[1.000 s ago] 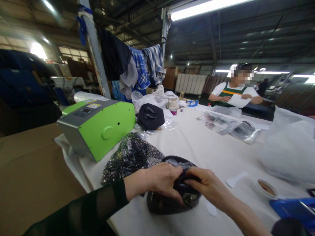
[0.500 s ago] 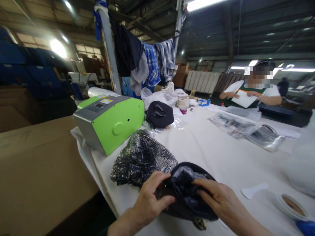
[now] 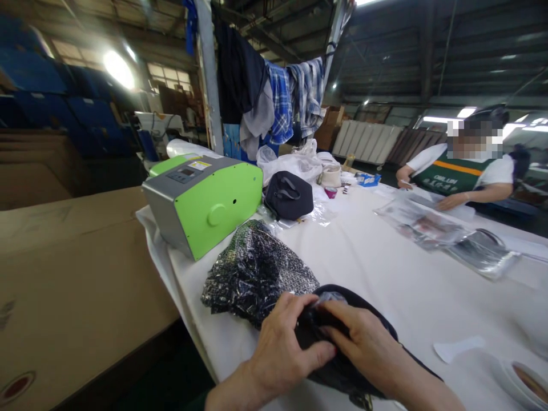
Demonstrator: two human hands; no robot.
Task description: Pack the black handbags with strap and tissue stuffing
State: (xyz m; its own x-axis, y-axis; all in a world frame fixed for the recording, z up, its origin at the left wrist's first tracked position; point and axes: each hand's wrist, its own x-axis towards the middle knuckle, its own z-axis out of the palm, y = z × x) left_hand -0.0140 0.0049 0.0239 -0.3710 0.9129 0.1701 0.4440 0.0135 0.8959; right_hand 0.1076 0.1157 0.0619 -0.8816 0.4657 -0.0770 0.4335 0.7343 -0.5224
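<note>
A black bag [image 3: 377,315] lies on the white-covered table in front of me, its rounded mouth showing some clear plastic [image 3: 331,297] inside. My left hand [image 3: 285,337] grips the bag's near left rim, thumb on the near side and fingers over the edge. Against that same rim, inside the mouth, my right hand [image 3: 363,337] is closed with its fingertips partly hidden; it seems to pinch the bag's edge. Just beyond my hands sits a crumpled black-and-silver patterned plastic wrap [image 3: 257,274].
A green and grey machine [image 3: 214,205] stands at the table's left side, beside a dark hexagonal case [image 3: 289,197]. Flat plastic-wrapped pieces [image 3: 479,248] lie to the right, and a tape roll [image 3: 524,382] lies near right. Across the table works another person [image 3: 458,171]. Cardboard [image 3: 85,274] fills the left.
My right hand has moved left within the bag's mouth, close to my left hand, and the opening looks narrower. The view has shifted left. The other person's hands have lowered to the table.
</note>
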